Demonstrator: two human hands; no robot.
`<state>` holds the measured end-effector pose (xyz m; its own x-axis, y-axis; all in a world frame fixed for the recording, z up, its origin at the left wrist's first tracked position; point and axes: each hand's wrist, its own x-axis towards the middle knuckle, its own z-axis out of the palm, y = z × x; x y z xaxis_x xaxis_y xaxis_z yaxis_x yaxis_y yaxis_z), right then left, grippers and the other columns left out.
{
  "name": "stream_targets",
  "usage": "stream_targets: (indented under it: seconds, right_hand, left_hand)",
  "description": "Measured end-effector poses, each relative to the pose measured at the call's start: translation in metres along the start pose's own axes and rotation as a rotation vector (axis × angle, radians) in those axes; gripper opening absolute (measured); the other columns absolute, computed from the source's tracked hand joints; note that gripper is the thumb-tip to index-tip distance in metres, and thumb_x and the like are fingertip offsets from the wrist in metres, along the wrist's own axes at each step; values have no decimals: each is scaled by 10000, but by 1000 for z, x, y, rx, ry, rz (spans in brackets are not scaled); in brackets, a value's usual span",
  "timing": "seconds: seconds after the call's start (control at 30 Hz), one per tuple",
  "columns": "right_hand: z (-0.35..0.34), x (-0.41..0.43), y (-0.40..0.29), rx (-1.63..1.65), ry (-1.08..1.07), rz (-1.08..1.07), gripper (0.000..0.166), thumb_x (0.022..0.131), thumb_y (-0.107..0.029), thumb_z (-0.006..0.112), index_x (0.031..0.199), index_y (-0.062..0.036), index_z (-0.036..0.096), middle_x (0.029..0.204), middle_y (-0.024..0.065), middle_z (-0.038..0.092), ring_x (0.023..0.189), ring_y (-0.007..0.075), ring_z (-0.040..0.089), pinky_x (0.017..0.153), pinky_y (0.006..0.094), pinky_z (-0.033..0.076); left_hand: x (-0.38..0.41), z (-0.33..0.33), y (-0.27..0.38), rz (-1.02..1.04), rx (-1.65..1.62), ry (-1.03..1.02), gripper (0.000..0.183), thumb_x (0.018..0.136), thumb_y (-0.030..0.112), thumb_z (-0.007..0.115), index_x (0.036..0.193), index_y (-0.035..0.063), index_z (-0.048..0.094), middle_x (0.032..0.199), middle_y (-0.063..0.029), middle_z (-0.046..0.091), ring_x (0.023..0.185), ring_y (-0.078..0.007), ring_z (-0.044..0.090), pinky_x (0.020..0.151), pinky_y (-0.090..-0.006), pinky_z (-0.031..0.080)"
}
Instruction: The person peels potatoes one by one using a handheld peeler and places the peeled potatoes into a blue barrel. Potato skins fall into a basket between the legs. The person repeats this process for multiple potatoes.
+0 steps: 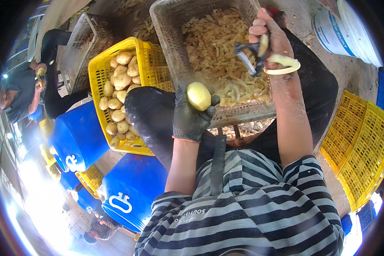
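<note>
A peeled, pale yellow potato [199, 96] rests in my left hand [192, 118], which wears a dark knitted glove. My bare right hand [272, 35] is raised over the right side of a grey plastic crate [243, 115], with a dark-handled peeler [250, 59] in its grip. A strip of potato peel [282, 65] curls over my right wrist. Below both hands, the grey crate holds a thick heap of potato peelings [220, 48]. Unpeeled potatoes [122, 80] fill part of a yellow plastic crate [140, 64] beside my left knee.
Blue plastic barrels [134, 185] stand at the lower left. Yellow crates [355, 147] lie at the right, below a white paint bucket [332, 33]. At the far left, a co-worker [19, 89] sits by another crate [80, 51]. Another person [99, 228] is at the lower left.
</note>
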<state>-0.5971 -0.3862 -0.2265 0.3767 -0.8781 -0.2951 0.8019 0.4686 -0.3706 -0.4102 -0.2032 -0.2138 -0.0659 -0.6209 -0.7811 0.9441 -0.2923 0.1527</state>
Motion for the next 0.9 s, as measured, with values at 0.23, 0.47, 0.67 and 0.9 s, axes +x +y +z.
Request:
stream_targets:
  seconds: [0.23, 0.47, 0.67, 0.9]
  right_hand:
    - [-43, -14, 62, -1901, 260, -217, 237, 791, -275, 649, 855, -48, 625, 792, 151, 661, 747, 265, 642, 698, 390, 513]
    - [-32, -17, 57, -1596, 176, -132, 243, 816, -275, 648, 887, -45, 620, 680, 74, 599, 599, 171, 576, 566, 329, 469]
    - [-64, -11, 69, -1536, 210, 133, 245, 847, -246, 624, 907, -13, 578, 731, 95, 561, 572, 174, 546, 534, 339, 433]
    - [-89, -5, 87, -1823, 94, -42, 250, 837, -237, 630, 829, -11, 523, 746, 108, 510, 712, 251, 487, 712, 409, 424]
  left_hand:
    - [10, 10, -4, 53, 1, 256, 504, 855, 545, 561, 1086, 99, 528, 899, -162, 611, 804, -386, 625, 497, -420, 548]
    - [-7, 11, 0, 160, -110, 33, 416, 890, 481, 541, 1010, 86, 588, 810, -122, 647, 736, -306, 658, 519, -392, 552]
    - [-65, 16, 39, 322, 11, -72, 313, 915, 421, 542, 976, 116, 570, 743, -106, 638, 581, -283, 638, 376, -329, 476]
    - [-155, -44, 83, 646, -250, 28, 335, 895, 396, 579, 1063, 106, 573, 920, -115, 626, 852, -257, 623, 697, -369, 547]
